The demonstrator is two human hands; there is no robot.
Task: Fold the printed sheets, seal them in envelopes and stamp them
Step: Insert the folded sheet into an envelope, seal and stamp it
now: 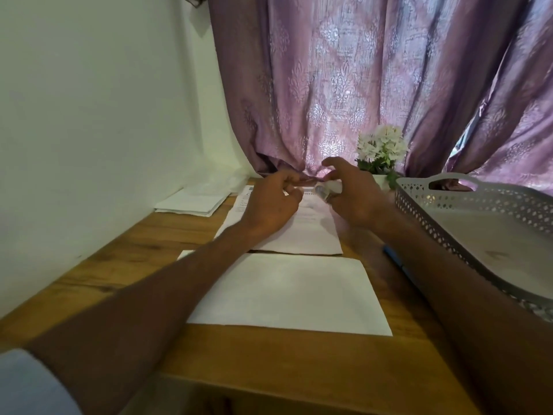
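A stack of white envelopes [191, 202] lies against the wall, well to the left of the left fingers, and could be nudged out of square if the left forearm sweeps wide. The left hand [269, 205] hovers low over the printed sheet [287, 235], its fingers curled in toward the thumb; they seem to pinch something small at the tips, perhaps a stamp or a cap, but the tips are too blurred to say what, or whether they hold anything at all. Just beside those fingertips, to the right, the right hand [353, 196] grips a small pale cylinder [329, 190], most likely a glue stick or a stamper, tucked under the curled lower fingers, while the index finger and thumb arch open above it.

The risk I would judge likeliest is a smear: the cylinder's end hangs directly over the unfolded sheet, so any glue or ink would mark the print before folding. A second blank white sheet or envelope [290, 295] lies nearer the body, beneath both wrists, and a dragged forearm could crease or shift it. A blue pen [395, 259] sits under the right forearm, near the grey perforated tray [449, 223], and could roll off the wooden table [269, 354] if knocked.
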